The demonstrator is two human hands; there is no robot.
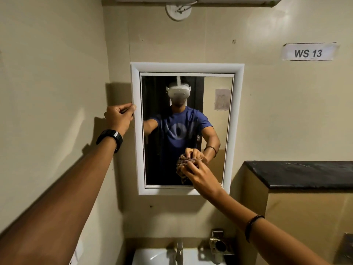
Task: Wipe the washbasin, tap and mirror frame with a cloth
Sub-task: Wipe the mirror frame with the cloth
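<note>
Right grip [198, 175] curled round bunched patterned cloth [183, 163], which is seemingly pressed on lower mirror glass, near bottom rail of white mirror frame [239, 111]. Left grip [119, 116] pinching frame's left edge, thumb on front. Below, tap [179, 250] over washbasin [152, 256], both well apart from cloth. "WS 13" label [308, 52] on wall, upper right.

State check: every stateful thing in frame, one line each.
mirror frame, mounted, upright
cloth, bunched, at the lower mirror glass
left hand, grips the mirror frame by its left edge
right hand, grips the cloth
tap, no water seen running
</note>
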